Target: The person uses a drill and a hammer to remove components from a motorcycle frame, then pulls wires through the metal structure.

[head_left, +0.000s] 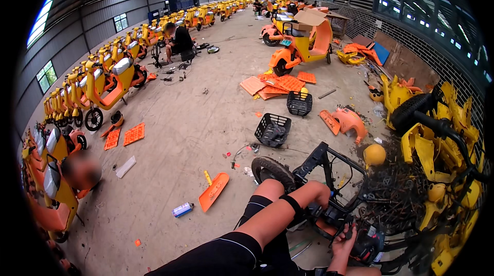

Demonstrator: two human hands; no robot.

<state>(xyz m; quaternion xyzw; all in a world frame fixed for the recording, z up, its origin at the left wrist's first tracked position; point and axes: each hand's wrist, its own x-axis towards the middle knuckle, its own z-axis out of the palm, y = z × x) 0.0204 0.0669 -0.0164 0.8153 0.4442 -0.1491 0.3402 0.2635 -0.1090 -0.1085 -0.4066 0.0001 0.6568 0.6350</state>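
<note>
A stripped black scooter frame [323, 160] with its wheel [272, 169] lies on the floor close in front of me. My left arm stretches over my bent knee, and my left hand [320, 193] bends down at the frame; its fingers are mostly hidden. Lower down, my right hand [342, 244] is closed around something small and dark that I cannot make out. Right beside that hand is a black and red power tool [369, 243]. An orange part [325, 228] shows within the frame between my hands.
Yellow scrap panels [427, 144] and tangled dark parts [396, 188] crowd the right side. Black baskets [273, 130], an orange panel [213, 192] and a spray can [182, 209] lie on the floor. Scooters [110, 83] line the left; a person [181, 40] sits working farther off.
</note>
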